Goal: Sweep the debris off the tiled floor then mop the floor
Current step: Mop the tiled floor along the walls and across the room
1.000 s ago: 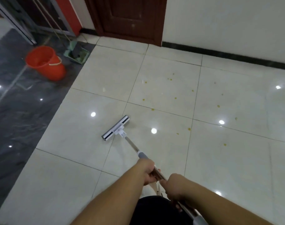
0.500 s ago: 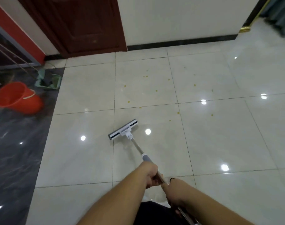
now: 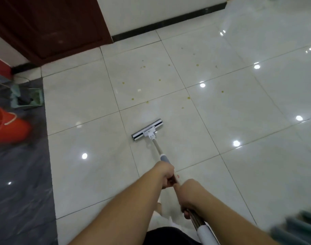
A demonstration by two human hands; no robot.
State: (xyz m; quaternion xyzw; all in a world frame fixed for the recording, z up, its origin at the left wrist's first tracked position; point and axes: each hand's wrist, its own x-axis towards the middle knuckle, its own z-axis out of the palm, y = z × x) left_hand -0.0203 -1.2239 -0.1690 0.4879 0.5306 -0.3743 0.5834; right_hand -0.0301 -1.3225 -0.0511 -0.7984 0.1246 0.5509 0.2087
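Nearest, the right hand [image 3: 188,195] is wrapped around the mop handle [image 3: 157,147], fingers curled under the metal shaft just above its white lower sleeve. Just ahead of it, the left hand [image 3: 166,175] also grips the shaft, fist closed round it right behind the grey collar. The two hands sit close together, nearly touching.

The shaft runs forward and slightly left from the hands down to the flat mop head [image 3: 147,130]. The head lies flat on the pale tiled floor [image 3: 239,121], angled, its right end farther away than its left.

Beyond the mop head, small yellowish debris specks [image 3: 147,102] are scattered over the tiles; the closest lie just past the head near a grout line, the others spread farther toward the wall.

Left of the mop head, well apart, an orange bucket [image 3: 8,126] stands on a dark grey marbled strip of floor [image 3: 18,174]. Past the bucket, a green dustpan [image 3: 33,98] rests at the edge of that strip; what lies in it is too blurred to tell.

Farthest from the mop head, a dark brown wooden door [image 3: 54,27] and a white wall with a black skirting board [image 3: 169,24].
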